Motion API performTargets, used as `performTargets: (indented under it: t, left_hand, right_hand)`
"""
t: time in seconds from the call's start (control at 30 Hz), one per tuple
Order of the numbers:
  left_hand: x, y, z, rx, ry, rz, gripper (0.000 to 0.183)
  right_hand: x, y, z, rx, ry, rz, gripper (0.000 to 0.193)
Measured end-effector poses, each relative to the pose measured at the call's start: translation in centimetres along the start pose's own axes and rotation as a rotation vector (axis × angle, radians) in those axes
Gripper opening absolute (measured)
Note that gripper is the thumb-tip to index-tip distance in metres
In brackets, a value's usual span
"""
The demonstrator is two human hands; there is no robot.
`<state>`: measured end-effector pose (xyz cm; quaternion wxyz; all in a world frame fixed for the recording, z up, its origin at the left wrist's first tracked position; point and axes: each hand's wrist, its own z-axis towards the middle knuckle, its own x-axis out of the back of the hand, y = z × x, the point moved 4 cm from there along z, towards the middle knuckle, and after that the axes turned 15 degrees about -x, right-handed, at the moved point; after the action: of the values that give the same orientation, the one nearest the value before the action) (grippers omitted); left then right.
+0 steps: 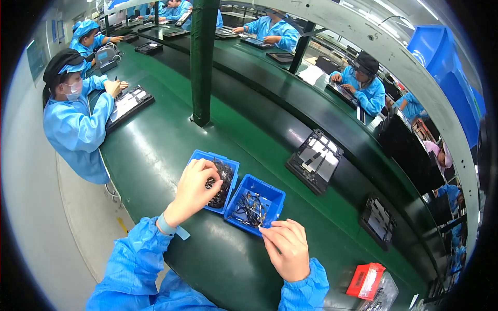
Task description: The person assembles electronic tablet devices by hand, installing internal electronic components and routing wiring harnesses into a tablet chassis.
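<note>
Two blue plastic bins stand side by side on the green bench in front of me. The left bin [234,167] is filled with a tangle of small dark parts [224,179]. Over it is my left hand [196,187], thumb and fingertips curled together; whatever they pinch is hidden. In the right bin [275,197] lies a looser bunch of thin black cables [251,208] with small shiny ends. My right hand [287,246] is at that bin's near right corner, thumb and forefinger closed in a pinch. A tiny pale spot shows at those fingertips, too small to name.
Dark panel-like units [316,160] lie on the dark strip beyond the bins, another [378,220] farther right. A red bin [365,281] sits by a clear tray [386,295]. A green post [202,67] rises ahead. A co-worker [78,122] works at the left; others sit across.
</note>
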<state>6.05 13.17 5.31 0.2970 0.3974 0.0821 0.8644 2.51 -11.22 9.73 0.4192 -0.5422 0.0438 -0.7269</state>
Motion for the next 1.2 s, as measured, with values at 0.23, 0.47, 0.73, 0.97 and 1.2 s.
performTargets:
  t: [0.23, 0.47, 0.73, 0.97, 1.2]
  left_hand:
    - [1.4, 0.7, 0.0, 0.382, 0.237, -0.808, 0.008]
    - [-3.6, 13.9, -2.5, 0.444, 0.235, -1.261, 0.002]
    - [-6.5, 16.5, -3.9, 0.504, -0.124, -1.564, 0.037]
    - [-7.3, 19.3, -4.7, 0.417, -0.736, -1.525, 0.028]
    - [-6.6, 20.1, -3.8, 0.343, -0.766, -1.358, 0.028]
  right_hand:
    - [0.3, 1.1, -2.0, -0.288, -0.261, 0.409, 0.025]
    - [-2.4, 3.3, -5.0, -0.7, -0.118, 1.457, 0.024]
    - [5.1, 6.7, -8.0, -0.75, 0.168, 1.2, 0.013]
    - [6.0, 6.5, -9.6, -0.789, 0.204, 0.76, 0.018]
    - [7.5, 4.1, -9.8, -0.757, 0.498, 0.416, 0.027]
